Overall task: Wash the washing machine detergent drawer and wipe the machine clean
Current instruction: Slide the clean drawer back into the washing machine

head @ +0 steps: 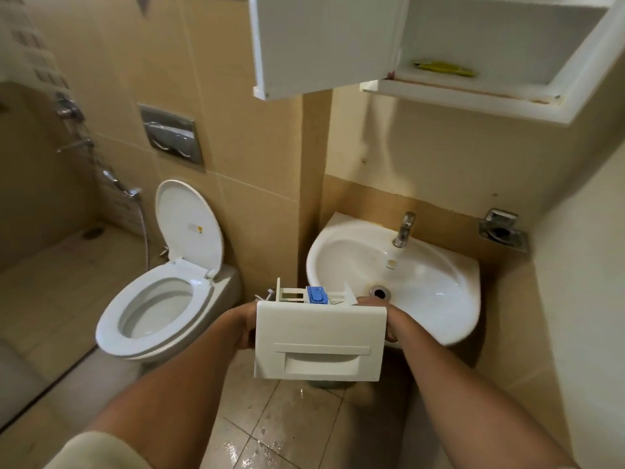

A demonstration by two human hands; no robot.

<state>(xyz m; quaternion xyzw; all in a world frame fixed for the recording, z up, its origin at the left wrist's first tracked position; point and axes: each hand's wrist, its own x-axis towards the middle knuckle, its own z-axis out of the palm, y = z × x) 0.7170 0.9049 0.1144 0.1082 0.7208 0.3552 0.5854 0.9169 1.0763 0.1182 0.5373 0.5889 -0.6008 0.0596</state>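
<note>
A person's left hand (245,328) and right hand (389,319) grip the sides of a white detergent drawer (319,340), held out just before a dry-looking bathroom sink (439,275), so washing and machine wiping apparently remain.

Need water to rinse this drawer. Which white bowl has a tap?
The sink on the right: a tap stands on its back rim; the toilet has none.
</note>
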